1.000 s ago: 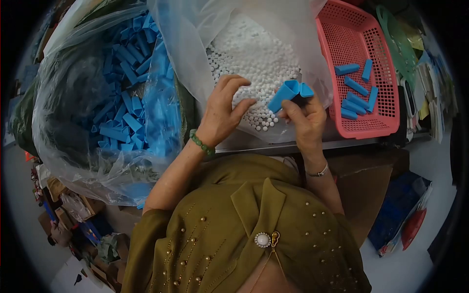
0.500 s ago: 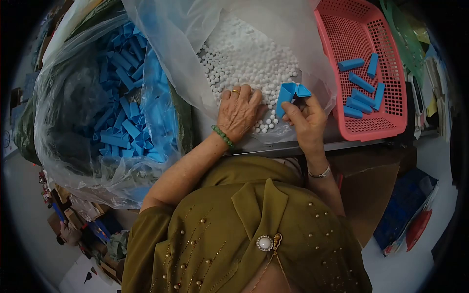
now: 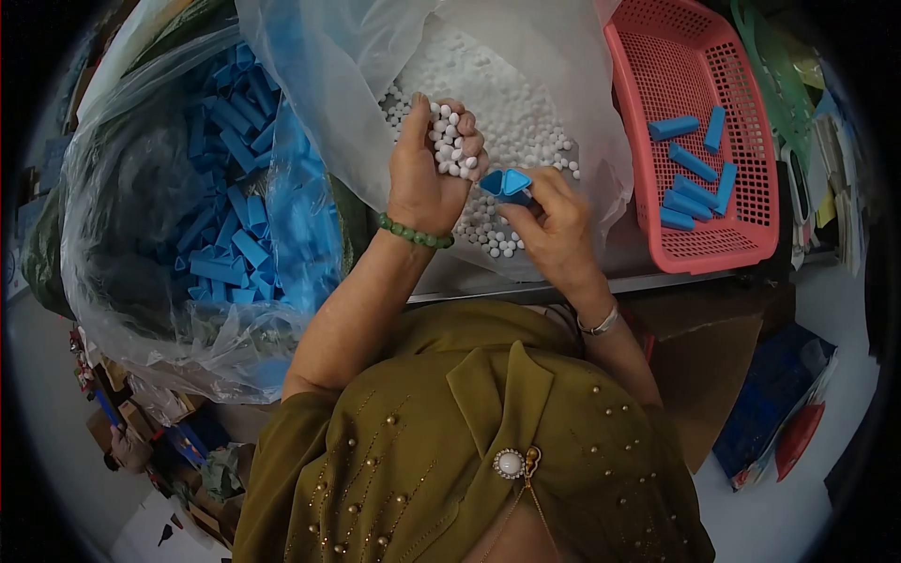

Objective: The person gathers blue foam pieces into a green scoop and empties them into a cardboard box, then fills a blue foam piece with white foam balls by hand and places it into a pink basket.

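My left hand [image 3: 422,178] is turned palm up and cupped around a heap of small white balls [image 3: 450,143]. Beside its fingertips, my right hand [image 3: 560,230] grips a blue triangular box [image 3: 492,182], its open end facing up and its triangular lid [image 3: 515,183] flipped to the side. More white balls [image 3: 507,103] lie spread on a clear plastic sheet [image 3: 328,84] beneath and beyond both hands. Whether the box holds any balls cannot be made out.
To the left, a big plastic bag [image 3: 113,310] is full of blue triangular boxes [image 3: 230,211]. A pink mesh basket [image 3: 699,255] with several blue boxes [image 3: 693,161] stands at the right. The table edge [image 3: 638,281] runs close to my body.
My left hand has lifted from the pile and turned palm up with white balls in it. My right hand has brought the open blue box leftward, close to it.
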### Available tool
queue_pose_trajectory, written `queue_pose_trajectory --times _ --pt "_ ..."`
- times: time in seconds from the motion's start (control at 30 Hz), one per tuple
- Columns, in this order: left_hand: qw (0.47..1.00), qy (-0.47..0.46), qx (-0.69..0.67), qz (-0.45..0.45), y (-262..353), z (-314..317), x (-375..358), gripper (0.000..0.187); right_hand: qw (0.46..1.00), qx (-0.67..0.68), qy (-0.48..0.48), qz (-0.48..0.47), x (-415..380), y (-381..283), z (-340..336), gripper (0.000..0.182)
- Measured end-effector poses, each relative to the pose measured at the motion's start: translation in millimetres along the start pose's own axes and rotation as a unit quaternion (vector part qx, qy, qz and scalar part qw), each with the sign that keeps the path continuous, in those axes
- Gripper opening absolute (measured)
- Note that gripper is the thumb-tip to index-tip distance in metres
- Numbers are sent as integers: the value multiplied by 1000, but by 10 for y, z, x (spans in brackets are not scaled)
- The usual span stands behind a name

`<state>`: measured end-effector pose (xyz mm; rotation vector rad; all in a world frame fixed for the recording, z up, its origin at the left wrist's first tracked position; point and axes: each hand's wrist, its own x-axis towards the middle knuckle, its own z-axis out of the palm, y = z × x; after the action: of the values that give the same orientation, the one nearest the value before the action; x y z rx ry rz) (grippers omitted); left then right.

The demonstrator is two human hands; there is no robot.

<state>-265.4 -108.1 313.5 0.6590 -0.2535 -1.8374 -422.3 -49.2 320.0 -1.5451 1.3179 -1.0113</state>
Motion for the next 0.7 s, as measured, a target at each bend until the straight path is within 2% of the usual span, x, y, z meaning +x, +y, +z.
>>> queue_pose_trajectory --times 0.07,0.13,0.33,0.6,0.7 --pt "999 -24 -25 12 -6 125 -42 37 997 -58 11 -55 20 46 61 31" --pt "998 -19 7 64 -28 200 -80 37 997 -58 13 -46 50 16 70 30" --pt "990 -10 45 130 -47 212 -102 36 997 -56 32 -49 79 -5 92 28" --pt "987 -46 44 147 -44 246 -111 31 997 -41 42 -50 72 8 90 28" --pt "989 -42 31 142 -32 231 -100 30 998 11 45 -51 61 2 79 29"
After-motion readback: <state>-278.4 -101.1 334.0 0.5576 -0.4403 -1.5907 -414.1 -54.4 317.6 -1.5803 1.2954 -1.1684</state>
